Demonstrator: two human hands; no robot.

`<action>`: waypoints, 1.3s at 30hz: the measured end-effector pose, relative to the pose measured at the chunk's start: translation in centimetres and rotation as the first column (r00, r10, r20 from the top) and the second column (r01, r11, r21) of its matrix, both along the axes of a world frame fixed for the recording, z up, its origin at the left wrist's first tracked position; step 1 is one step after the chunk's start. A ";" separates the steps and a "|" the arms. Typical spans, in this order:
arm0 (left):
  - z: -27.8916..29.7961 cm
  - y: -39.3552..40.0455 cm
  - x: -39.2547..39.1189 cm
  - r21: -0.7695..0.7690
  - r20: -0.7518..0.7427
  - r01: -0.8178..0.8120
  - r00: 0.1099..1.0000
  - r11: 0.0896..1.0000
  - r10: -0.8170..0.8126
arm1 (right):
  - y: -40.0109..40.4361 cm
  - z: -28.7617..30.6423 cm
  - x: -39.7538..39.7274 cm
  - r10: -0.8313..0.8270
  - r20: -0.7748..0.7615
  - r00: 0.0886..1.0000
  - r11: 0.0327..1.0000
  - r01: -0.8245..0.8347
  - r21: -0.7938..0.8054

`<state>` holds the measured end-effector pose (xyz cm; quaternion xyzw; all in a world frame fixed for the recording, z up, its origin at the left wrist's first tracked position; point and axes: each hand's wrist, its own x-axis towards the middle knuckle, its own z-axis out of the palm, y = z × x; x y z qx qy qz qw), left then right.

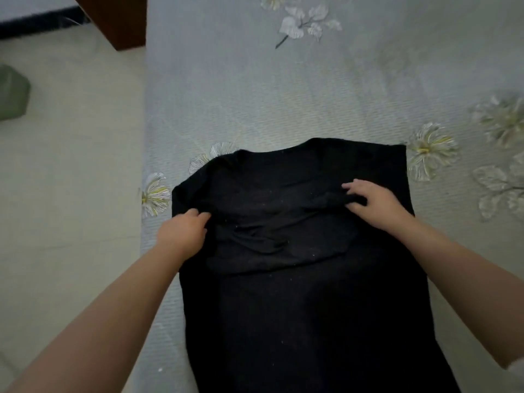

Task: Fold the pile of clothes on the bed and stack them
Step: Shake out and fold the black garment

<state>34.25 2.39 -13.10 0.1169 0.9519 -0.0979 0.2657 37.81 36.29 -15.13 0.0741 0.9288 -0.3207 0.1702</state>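
Observation:
A black garment [297, 307] lies spread lengthwise on the bed, its neckline at the far end and its sides folded in toward the middle. A folded flap lies across its upper middle. My left hand [184, 234] grips the flap's left edge, fingers curled into the cloth. My right hand [371, 199] pinches a bunched ridge of the fabric at the flap's right end. The garment's near end runs out of view at the bottom.
The bed [283, 89] has a pale grey sheet printed with white flowers. Its left edge borders a beige tiled floor [71, 180]. A dark wooden furniture corner [119, 21] stands at the top left. A green object [11, 92] sits on the floor.

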 end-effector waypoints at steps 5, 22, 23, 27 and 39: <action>1.2 -1.3 -1.0 0.521 -0.162 -0.195 0.933 0.831 0.320 | 4.2 4.1 1.1 -0.386 0.547 0.743 0.666 0.635 -0.391; -2.6 0.8 1.7 0.224 -0.333 -0.252 0.888 0.941 0.317 | 0.5 -0.4 5.2 -0.218 0.357 0.908 0.936 0.091 0.339; -2.3 0.4 1.3 0.213 -0.333 -0.268 0.884 0.940 0.328 | 0.4 -0.2 5.2 -0.223 0.366 0.903 0.936 0.093 0.340; -1.1 -0.1 -0.9 0.047 -0.276 -0.241 0.930 0.969 0.244 | 3.2 1.4 4.1 -0.191 0.300 0.934 0.976 0.213 -0.041; -1.1 3.6 0.2 0.347 -0.458 -0.120 0.844 0.930 0.279 | 5.7 0.2 -2.1 -0.184 0.069 0.981 0.880 0.133 0.456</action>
